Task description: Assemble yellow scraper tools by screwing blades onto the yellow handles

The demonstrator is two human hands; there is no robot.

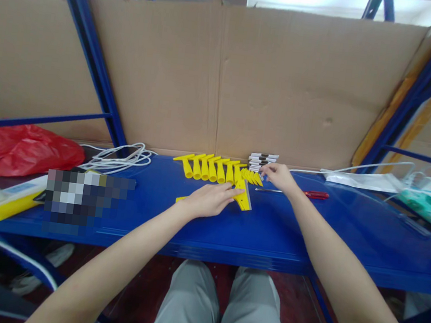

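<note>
My left hand (211, 198) is closed around a yellow scraper (241, 197) lying low over the blue tabletop. Its wide head, with a pale strip along the edge, points right, and the handle's end shows behind my wrist. My right hand (279, 176) has its fingers pinched beside a stack of small white and dark packets (261, 162); whatever lies between the fingertips is too small to make out. Between the hands is a bunch of small yellow pieces (252, 176). Several yellow T-shaped handles (203, 168) stand in a row behind my left hand.
A red-handled screwdriver (315, 195) lies by my right forearm. Coiled white cable (131, 159) and a red plastic bag (24, 148) are at left. A green packet (426, 205) and white cords sit far right. A cardboard sheet (287, 86) walls the back between blue posts.
</note>
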